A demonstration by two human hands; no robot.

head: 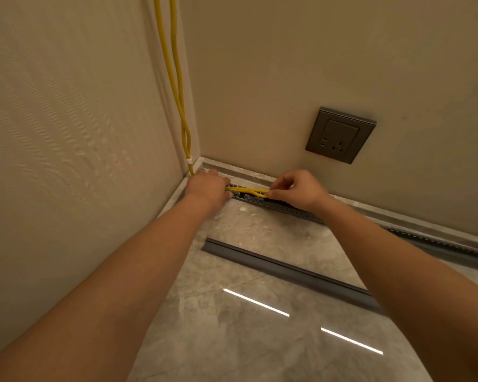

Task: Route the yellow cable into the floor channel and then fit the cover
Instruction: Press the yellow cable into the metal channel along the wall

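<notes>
A doubled yellow cable (174, 78) hangs down the wall corner, bound by a white tie near the floor, then bends right along the slotted grey floor channel (287, 209) at the foot of the back wall. My left hand (207, 186) grips the cable at the corner end of the channel. My right hand (295, 190) pinches the cable a short way to the right, just over the channel. The stretch of cable between my hands lies across the channel's top. The long grey cover (287, 271) lies loose on the floor, in front of the channel.
A grey wall socket (340, 135) sits on the back wall above the channel. A pale skirting strip (398, 219) runs behind the channel. The glossy marble floor (246, 340) shows two bright light reflections. The left wall stands close beside my left arm.
</notes>
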